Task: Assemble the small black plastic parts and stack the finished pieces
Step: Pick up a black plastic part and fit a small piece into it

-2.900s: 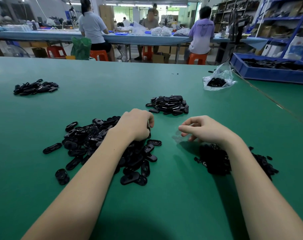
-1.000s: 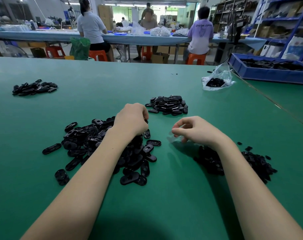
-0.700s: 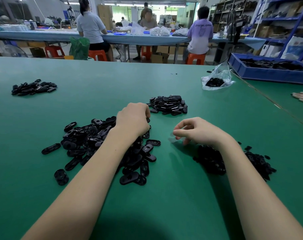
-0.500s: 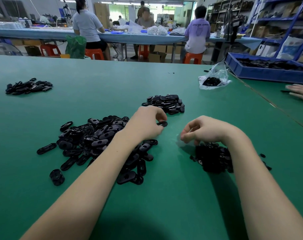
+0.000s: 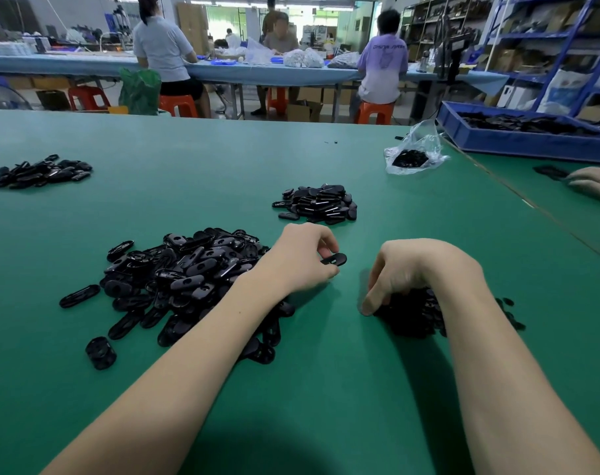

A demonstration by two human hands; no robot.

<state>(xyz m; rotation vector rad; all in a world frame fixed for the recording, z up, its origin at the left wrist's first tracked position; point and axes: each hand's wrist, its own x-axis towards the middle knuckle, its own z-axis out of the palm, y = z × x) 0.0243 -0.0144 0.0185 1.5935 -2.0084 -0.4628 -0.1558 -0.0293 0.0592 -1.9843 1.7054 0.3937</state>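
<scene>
**Entry: one oval shell lifted, small-part pick under way**

Head view, sole camera.

- Left hand: at centre frame. Its grip is closed to a pinch, thumb and forefinger holding one black oval shell by its near end, clear of the green worktop. Half a second ago the same shell was held higher and nearer the far pile; a second ago the hand was still down in the loose stock, so the pick has only just been made.
- Loose pile of oval shells: at 9 o'clock of the left hand, partly under the forearm.
- Right hand: at 3 o'clock of the left hand. It has dropped from a raised pinch over bare worktop onto the pile of small black parts. Fingers curl down into the pile; whether they have hold of a piece cannot be told.
- Finished stack: at 12 o'clock of the left hand, well apart from it.
- Further pile at 10 o'clock; clear bag of parts and blue bin at 1–2 o'clock. Another person's hand rests at the right edge.

Reading: shell is ready and waiting on its mate; joining cannot begin until the right hand comes up with a small part.
</scene>
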